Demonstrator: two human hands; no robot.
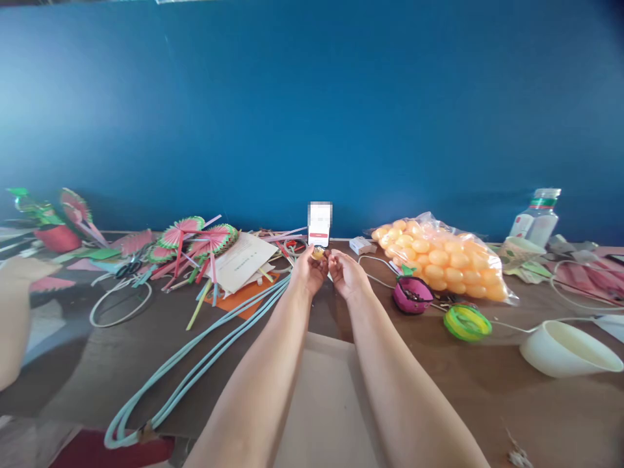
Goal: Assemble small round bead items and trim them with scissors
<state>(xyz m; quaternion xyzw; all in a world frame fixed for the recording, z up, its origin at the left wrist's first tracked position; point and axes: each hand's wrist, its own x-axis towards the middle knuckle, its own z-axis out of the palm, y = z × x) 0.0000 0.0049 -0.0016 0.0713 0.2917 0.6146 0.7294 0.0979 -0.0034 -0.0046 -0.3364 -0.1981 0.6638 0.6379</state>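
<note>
My left hand [311, 272] is closed on a small yellowish thing with dark edges [319, 253], too small to name. Close beside it, my right hand [344, 272] has its fingers bent together at the thing's right side; what they pinch, if anything, is hidden. Just behind both hands a phone [319, 224] with a lit screen stands upright near the blue wall. Below my forearms lies a pale board [331, 396].
Pale blue tubes [195, 354], paper fans [214, 240], papers [244, 260] and scissors [129, 268] lie left. To the right are a bag of orange plastic eggs [441, 260], a purple bowl [412, 296], a green-yellow ring [467, 324] and a white cup [568, 351]. Another person's arm [17, 318] reaches in.
</note>
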